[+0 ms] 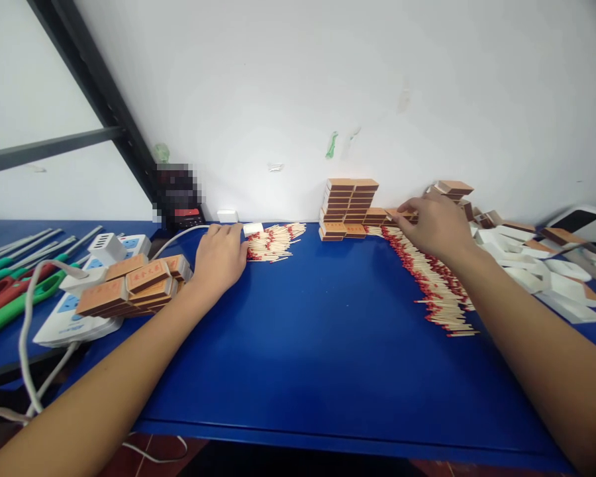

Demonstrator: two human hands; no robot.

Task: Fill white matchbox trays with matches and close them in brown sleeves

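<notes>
My left hand [222, 255] lies on the blue table with its fingers stretched forward, holding nothing I can see. It is beside a small pile of red-tipped matches [273, 242]. At the back, the curled fingers of my right hand [434, 225] are on a matchbox [393, 215], partly hidden by the hand. That box is at the right end of a low row beside a tall stack of brown matchboxes [350, 202]. A long band of matches [434, 285] runs toward me, to the left of my right forearm.
More matchboxes [142, 285] are piled on a white power strip [74, 326] at left, near green and red-handled tools [34, 298]. Open white trays [541, 271] lie jumbled at right, in front of a pale device [583, 222]. A white wall [288, 86] bounds the table behind.
</notes>
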